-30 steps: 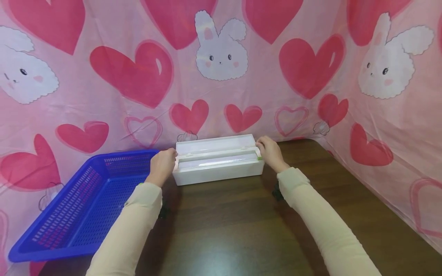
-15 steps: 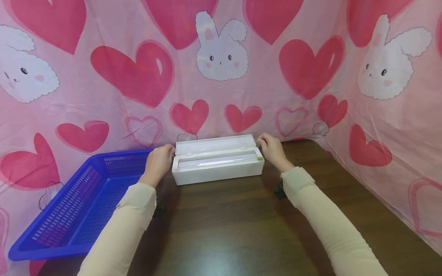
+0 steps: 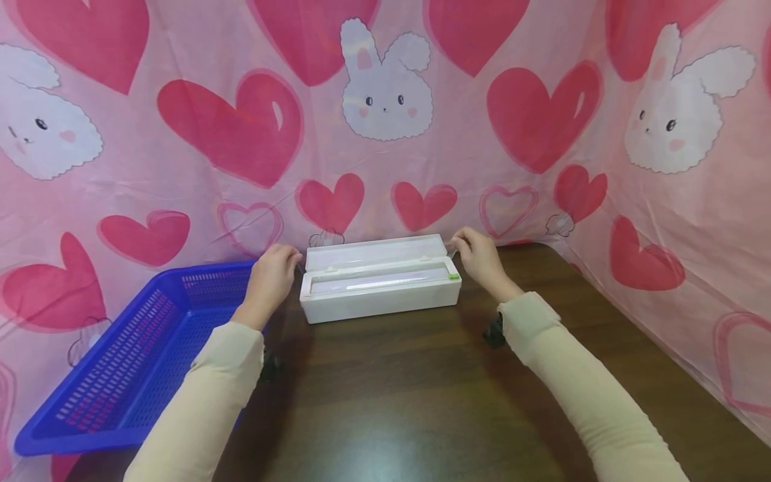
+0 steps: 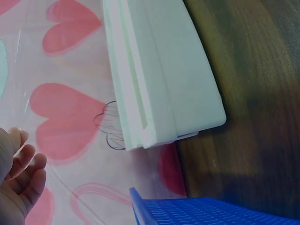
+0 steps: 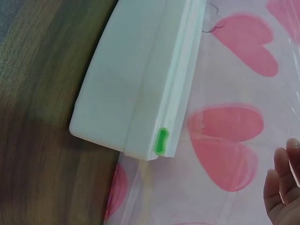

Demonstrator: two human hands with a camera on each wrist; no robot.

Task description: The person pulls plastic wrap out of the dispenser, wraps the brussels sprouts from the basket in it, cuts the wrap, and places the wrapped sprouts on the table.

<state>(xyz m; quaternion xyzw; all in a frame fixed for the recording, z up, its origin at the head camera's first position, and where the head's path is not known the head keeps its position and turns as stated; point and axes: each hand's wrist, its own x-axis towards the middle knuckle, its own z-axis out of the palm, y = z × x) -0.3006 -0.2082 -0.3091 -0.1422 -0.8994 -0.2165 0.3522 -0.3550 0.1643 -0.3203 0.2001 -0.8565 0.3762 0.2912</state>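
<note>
A long white cling film dispenser (image 3: 382, 304) stands on the table in the head view, its lid (image 3: 373, 252) raised at the back. A green slider (image 3: 454, 276) sits at its right end. Clear cling film (image 3: 450, 250) shows faintly by the dispenser's right end, and as shiny streaks in both wrist views. My left hand (image 3: 269, 281) pinches its edge beyond the left end, fingers bent in the left wrist view. My right hand (image 3: 480, 261) pinches the other side beyond the right end. Both hands are off the dispenser. Most of the film is too transparent to trace.
A blue perforated plastic basket (image 3: 144, 428) lies at the left, close beside my left forearm. Behind the brown wooden table (image 3: 385, 381) hangs a pink cloth (image 3: 458, 154) printed with hearts and rabbits, which also runs along the right side.
Both hands have moved outward from the dispenser's ends and slightly up, the left one to the left, the right one to the right. The dispenser stays in place.
</note>
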